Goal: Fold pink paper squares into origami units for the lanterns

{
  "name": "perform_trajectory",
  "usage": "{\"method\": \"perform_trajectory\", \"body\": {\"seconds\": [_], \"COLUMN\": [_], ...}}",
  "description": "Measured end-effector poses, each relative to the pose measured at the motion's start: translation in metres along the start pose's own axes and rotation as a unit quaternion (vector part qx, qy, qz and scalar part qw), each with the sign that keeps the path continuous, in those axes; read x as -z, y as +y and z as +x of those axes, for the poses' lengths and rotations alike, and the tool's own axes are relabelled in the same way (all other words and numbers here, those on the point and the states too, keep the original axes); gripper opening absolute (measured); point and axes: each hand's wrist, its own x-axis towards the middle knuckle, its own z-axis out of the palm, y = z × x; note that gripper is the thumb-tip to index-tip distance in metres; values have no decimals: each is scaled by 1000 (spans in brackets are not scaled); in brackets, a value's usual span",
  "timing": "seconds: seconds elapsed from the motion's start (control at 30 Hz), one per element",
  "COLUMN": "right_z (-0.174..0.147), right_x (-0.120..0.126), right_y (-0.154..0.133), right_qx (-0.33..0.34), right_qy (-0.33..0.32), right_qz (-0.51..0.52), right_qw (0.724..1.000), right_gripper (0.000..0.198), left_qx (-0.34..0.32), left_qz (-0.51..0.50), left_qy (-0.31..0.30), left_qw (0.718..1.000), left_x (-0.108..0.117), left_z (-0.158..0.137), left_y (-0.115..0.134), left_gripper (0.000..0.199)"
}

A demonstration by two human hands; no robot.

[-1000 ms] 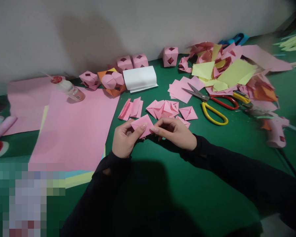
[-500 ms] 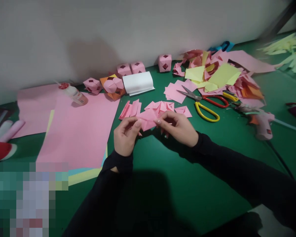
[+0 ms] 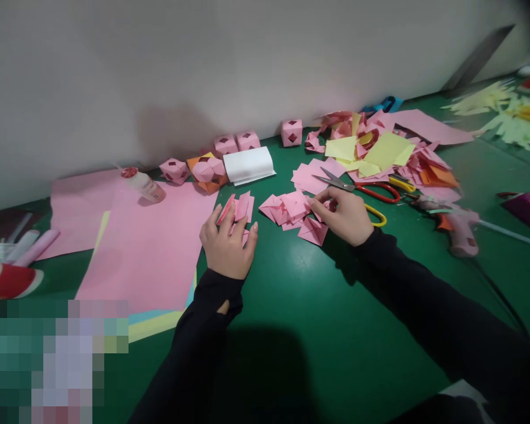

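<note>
My left hand [image 3: 229, 244] is spread over a small group of folded pink paper pieces [image 3: 245, 205], its fingertips touching or just above them; the hand covers part of the group. To the right lies a loose pile of folded pink paper units [image 3: 282, 212] with pointed corners. At the right edge of this pile, my right hand [image 3: 342, 215] has its thumb and forefinger pinched on the corner of a folded pink paper piece [image 3: 297, 204]. Its other fingers curl inward, partly hidden.
Scissors [image 3: 335, 180] with red and yellow handles lie beyond my right hand, by pink squares [image 3: 307, 175] and paper scraps [image 3: 388, 154]. A glue gun [image 3: 461, 229] is at right. Pink sheets [image 3: 145, 247], a small bottle [image 3: 143, 185], paper cubes [image 3: 291, 133] and white paper [image 3: 249, 165] also lie about.
Both hands held one folded pink piece between them before. My left hand has let go and spread over the left group; my right hand has moved right, onto the pile. The view has shifted slightly.
</note>
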Motion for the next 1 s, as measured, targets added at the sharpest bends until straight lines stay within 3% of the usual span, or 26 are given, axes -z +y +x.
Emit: {"method": "perform_trajectory", "body": {"seconds": [0.13, 0.3, 0.37, 0.43, 0.5, 0.6, 0.67, 0.77, 0.9, 1.0], "right_z": [0, -10, -20, -31, -43, -56, -58, -55, -52, -56], "right_x": [-2, -3, -4, -8, -15, -28, -35, -42, -47, -49], "right_y": [-1, -16, -27, -39, -48, -59, -63, -63, -56, -52], "right_qx": [33, 85, 78, 30, -36, -141, -189, -202, -200, -201], "right_qy": [54, 99, 91, 27, -68, -216, -257, -259, -243, -227], "right_qz": [5, 58, 118, 210, 324, 456, 517, 573, 576, 542], "right_qw": [998, 990, 986, 977, 943, 852, 794, 751, 754, 784], "right_gripper": [16, 14, 14, 17, 23, 35, 39, 38, 37, 40], "left_qx": [4, 10, 12, 36, 73, 93, 98, 99, 85, 96], "left_qz": [-15, -64, -87, -121, -148, -171, -181, -197, -205, -214], "left_qy": [15, 87, 115, 122, 128, 124, 115, 90, 75, 70], "left_qw": [1000, 994, 990, 984, 978, 973, 972, 971, 972, 969], "left_x": [0, 18, 27, 34, 40, 43, 44, 45, 46, 44], "left_z": [-1, -4, -8, -13, -19, -26, -30, -33, -34, -35], "left_y": [-3, 6, 13, 22, 29, 35, 37, 38, 42, 42], "left_gripper": [40, 36, 33, 30, 26, 20, 17, 16, 18, 19]}}
